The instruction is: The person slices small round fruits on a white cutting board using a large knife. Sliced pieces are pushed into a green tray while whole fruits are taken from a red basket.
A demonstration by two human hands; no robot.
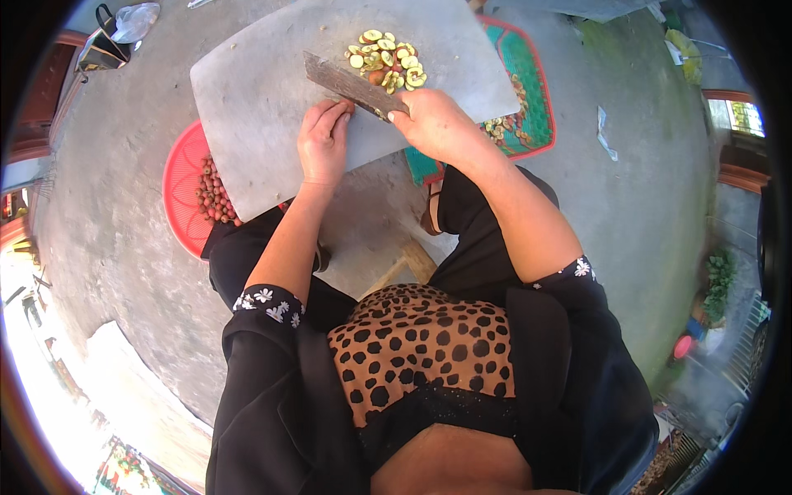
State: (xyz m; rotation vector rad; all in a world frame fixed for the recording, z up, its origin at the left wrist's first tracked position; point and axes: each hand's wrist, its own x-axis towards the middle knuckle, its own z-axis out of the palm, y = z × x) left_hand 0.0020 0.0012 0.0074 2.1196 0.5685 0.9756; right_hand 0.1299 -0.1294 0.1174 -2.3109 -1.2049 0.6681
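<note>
Across the grey board [260, 93] in front of me, my right hand [436, 124] grips the handle end of a cleaver [346, 82] with a dark, worn blade. My left hand [323, 145] rests on the board, its fingertips pinching a small reddish-brown fruit [349, 106] close beside the blade's edge. The fingers hide most of that fruit. Beyond the cleaver lies a loose pile of sliced fruit [387, 59], pale yellow-green inside with red skin. One rounder brown piece [375, 77] sits at the pile's near side.
Left of the board, a red plastic basket [179, 185] holds many small red fruits [216, 198]. A green tray with a red rim [537, 93], partly under the board's right side, contains sliced pieces [516, 120]. Wooden legs [419, 260] show between my knees.
</note>
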